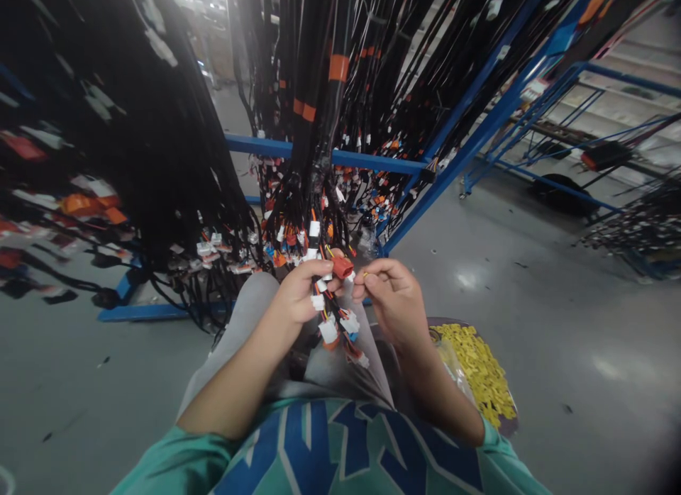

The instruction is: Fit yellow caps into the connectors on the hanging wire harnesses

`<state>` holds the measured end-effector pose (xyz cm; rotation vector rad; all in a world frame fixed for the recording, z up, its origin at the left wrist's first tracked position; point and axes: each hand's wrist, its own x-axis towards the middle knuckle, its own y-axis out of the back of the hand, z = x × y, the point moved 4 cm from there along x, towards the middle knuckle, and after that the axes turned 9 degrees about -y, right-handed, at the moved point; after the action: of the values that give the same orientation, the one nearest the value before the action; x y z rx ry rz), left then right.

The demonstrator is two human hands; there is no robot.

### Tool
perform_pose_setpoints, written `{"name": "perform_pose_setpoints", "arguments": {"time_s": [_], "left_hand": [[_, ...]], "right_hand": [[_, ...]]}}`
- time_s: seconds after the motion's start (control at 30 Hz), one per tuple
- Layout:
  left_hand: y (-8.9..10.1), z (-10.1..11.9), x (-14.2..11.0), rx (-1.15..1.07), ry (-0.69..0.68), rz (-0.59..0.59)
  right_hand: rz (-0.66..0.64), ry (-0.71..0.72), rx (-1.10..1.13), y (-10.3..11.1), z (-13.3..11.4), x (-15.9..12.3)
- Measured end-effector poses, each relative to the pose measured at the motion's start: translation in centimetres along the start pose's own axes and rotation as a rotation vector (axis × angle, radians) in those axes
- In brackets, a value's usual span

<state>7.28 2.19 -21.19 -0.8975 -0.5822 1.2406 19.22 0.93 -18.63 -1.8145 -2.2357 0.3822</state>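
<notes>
You are in a wire-harness workshop, shown by the blue metal rack (269, 146) before you, black wire harnesses (313, 76) hanging over it, a wheeled blue cart (543, 179) to its right, and smooth grey floor (479, 282) around it.

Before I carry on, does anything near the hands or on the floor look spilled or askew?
Only minor litter: small dark scraps lie loose on the grey floor, to both sides of the person. The yellow pieces sit together in one heap; no damage is visible.
</notes>
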Motion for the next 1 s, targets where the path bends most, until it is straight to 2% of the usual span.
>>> {"name": "perform_pose_setpoints", "arguments": {"time_s": [0.2, 0.4, 0.5, 0.63, 0.73, 0.83, 1.0], "left_hand": [[-0.7, 0.3, -0.2, -0.003, -0.02, 0.027], [-0.7, 0.2, -0.3, -0.008, -0.04, 0.055], [-0.7, 0.1, -0.2, -0.016, -0.055, 0.033], [-0.7, 0.0, -0.2, -0.001, -0.052, 0.016], [-0.6, -0.1, -0.2, 0.019, -0.056, 0.027], [-0.6, -0.3, -0.2, 0.015, -0.052, 0.042], [-0.7, -0.4, -0.4, 0.008, -0.037, 0.055]], "right_hand": [[-0.018, -0.019, -0.072, 0.0, -0.2, -0.4], [0.056, 0.046, -0.239, -0.1, -0.6, -1.0], [0.121, 0.172, -0.371, -0.2, -1.0, -1.4], [0.182, 0.441, -0.593, -0.6, -1.8, -1.7], [0.229, 0.544, -0.656, -1.0, -2.0, -1.7], [0.248, 0.554, -0.617, -1.4, -1.8, -1.4], [0.23, 0.487, -0.549, -1.5, -1.3, -1.0]]}}
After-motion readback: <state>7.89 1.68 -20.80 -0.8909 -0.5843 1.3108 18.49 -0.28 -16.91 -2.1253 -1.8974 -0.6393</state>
